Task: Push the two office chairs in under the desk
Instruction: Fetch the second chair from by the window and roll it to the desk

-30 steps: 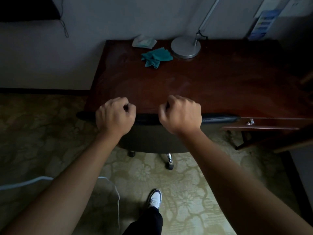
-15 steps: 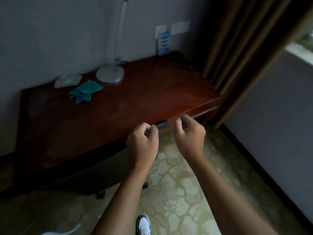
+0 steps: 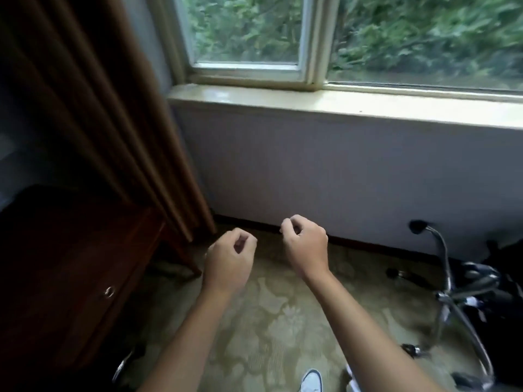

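Head view shows both hands raised over the patterned carpet [image 3: 271, 315]; the left hand [image 3: 229, 261] and the right hand [image 3: 305, 247] have loosely curled fingers and hold nothing. The desk [image 3: 70, 267] stands at the left, dark and partly cut by the frame edge, with a small ring pull on its front. One office chair [image 3: 464, 295] is at the right, well apart from the desk; only its chrome base and black parts are visible, blurred. A chrome piece at the desk's lower edge is hard to identify.
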`<state>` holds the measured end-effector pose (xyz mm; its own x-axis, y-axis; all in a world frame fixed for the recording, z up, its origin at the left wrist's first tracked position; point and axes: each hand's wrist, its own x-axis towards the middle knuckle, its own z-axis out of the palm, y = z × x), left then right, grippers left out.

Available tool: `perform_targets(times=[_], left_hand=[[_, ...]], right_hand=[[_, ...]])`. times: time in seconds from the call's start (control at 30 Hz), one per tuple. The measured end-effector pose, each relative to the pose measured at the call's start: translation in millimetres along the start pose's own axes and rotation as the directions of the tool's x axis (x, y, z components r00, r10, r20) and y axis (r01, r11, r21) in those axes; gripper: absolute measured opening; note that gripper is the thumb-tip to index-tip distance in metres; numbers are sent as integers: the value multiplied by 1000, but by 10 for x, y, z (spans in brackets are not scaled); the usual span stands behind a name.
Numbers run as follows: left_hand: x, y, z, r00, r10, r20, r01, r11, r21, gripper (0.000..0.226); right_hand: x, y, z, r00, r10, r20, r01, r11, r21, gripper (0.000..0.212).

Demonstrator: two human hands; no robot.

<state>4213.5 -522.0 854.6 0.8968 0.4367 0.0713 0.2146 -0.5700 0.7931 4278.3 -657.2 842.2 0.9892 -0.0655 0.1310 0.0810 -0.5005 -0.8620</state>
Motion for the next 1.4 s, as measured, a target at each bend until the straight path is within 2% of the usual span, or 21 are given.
perform_targets(times=[0.17, 0.33, 0.5, 0.63, 0.73, 0.97, 1.13, 1.27, 1.4], left_hand=[[342, 920, 1195, 958, 125, 257, -127, 992, -12, 13], [429, 1586, 2239, 819, 277, 503, -280, 957, -71, 12], [403, 2172, 3317, 623, 387, 680, -391, 907, -158, 10], [360, 2684, 4140, 428, 430, 795, -448, 865, -226, 10], [406, 3036, 4670, 280, 446, 850, -503, 822, -266, 10], [379, 3694, 5811, 43, 374, 926, -606, 747, -274, 12], [54, 3759, 6502, -32, 265, 964, -644, 732, -223, 18], [-357, 3746, 7060, -96, 126, 987, -746, 648, -155, 37], [-696, 3704, 7748, -38, 68, 997, -800, 595, -72, 46]], right_hand=[[750, 678, -956, 981, 151, -119, -152, 988, -2, 34], [1093, 1418, -1880, 904, 299, -304, -323, 946, -29, 37], [1127, 2251, -2678, 740, 495, -456, -543, 839, 30, 37], [1219, 2750, -3260, 548, 623, -559, -688, 715, 122, 30], [1376, 2971, -3597, 430, 671, -604, -742, 644, 187, 30], [1548, 3463, -4252, 207, 735, -646, -785, 519, 339, 24], [1428, 3949, -4632, 134, 782, -609, -807, 442, 391, 22], [1432, 4495, -4885, 134, 804, -579, -826, 413, 384, 20], [1509, 5315, -5143, 193, 854, -483, -832, 403, 381, 24]])
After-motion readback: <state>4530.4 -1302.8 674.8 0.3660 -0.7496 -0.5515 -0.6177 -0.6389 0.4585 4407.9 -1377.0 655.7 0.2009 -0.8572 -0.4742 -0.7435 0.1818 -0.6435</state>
